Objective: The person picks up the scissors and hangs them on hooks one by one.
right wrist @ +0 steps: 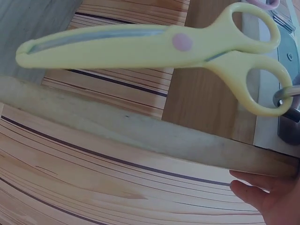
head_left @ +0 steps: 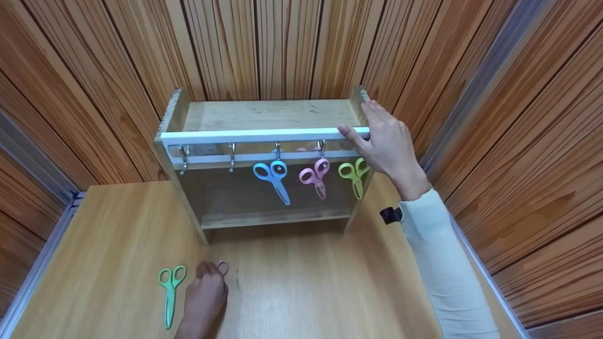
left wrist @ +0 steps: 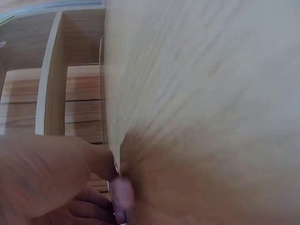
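On the tabletop, my left hand (head_left: 205,294) pinches a pair of small pink scissors (head_left: 223,267); one finger loop shows and the hand hides the rest. Green scissors (head_left: 170,294) lie just left of that hand. My right hand (head_left: 388,141) grips the upper right corner of a wooden shelf (head_left: 273,113), its thumb over the white front bar (head_left: 254,135) and its fingers along the side panel. Blue scissors (head_left: 274,179), pink scissors (head_left: 316,176) and yellow scissors (right wrist: 140,47) hang by their loops from hooks on the shelf, the yellow pair nearest the right hand.
Two hooks at the left, including the leftmost hook (head_left: 183,160), carry nothing. The shelf stands at the back of the wooden table (head_left: 292,292). Wood-panelled walls (head_left: 292,47) rise behind and to both sides, with metal rails along their edges.
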`<state>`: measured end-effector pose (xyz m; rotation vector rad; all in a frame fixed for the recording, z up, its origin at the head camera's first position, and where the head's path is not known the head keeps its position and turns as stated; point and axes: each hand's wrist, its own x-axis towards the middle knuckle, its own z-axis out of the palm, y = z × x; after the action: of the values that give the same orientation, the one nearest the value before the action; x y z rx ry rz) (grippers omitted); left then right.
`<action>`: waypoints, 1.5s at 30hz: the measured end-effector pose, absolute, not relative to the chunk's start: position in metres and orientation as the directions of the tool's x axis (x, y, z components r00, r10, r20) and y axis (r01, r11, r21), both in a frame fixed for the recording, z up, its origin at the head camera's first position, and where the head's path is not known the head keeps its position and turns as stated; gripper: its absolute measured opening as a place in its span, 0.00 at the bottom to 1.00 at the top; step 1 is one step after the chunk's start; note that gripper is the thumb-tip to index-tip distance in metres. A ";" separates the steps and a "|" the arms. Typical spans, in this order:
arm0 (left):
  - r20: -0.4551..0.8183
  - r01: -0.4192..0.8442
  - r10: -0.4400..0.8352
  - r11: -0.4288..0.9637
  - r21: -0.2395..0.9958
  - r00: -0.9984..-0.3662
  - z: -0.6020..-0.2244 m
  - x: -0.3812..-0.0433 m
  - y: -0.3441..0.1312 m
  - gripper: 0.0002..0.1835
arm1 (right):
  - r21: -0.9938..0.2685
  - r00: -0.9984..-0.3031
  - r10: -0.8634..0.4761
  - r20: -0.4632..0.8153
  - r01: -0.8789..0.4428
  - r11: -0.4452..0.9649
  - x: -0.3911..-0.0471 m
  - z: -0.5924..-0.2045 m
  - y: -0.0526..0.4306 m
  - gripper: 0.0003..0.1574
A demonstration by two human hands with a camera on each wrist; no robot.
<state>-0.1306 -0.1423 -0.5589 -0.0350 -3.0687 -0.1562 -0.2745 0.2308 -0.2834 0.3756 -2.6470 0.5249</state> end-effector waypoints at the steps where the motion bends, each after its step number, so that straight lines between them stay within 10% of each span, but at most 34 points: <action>1: 0.082 0.034 0.030 0.998 0.052 -0.996 -0.559 -0.130 -0.142 0.17 | -0.305 -0.877 -0.179 0.445 -0.337 0.891 -0.274 -0.284 0.230 0.67; 15: 0.219 0.055 0.119 0.959 -0.278 -0.968 -0.559 -0.127 -0.130 0.12 | -0.325 -0.877 -0.173 0.448 -0.340 0.882 -0.274 -0.285 0.229 0.68; 28: 0.359 0.094 0.152 0.980 -0.176 -0.921 -0.544 -0.120 -0.130 0.08 | -0.320 -0.868 -0.186 0.461 -0.358 0.877 -0.273 -0.285 0.229 0.68; 37: -0.051 0.056 0.080 0.929 0.367 -0.995 -0.484 -0.109 -0.132 0.17 | -0.324 -0.873 -0.188 0.451 -0.356 0.876 -0.272 -0.290 0.227 0.67; 45: 0.087 0.090 0.052 0.847 0.525 -0.995 -0.447 -0.102 -0.122 0.09 | -0.326 -0.873 -0.175 0.456 -0.347 0.879 -0.273 -0.286 0.229 0.67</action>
<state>-0.1016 -0.1216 -0.4470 -0.1141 -2.9515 -0.8436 -0.2732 0.2289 -0.2863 0.3832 -2.6289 0.5648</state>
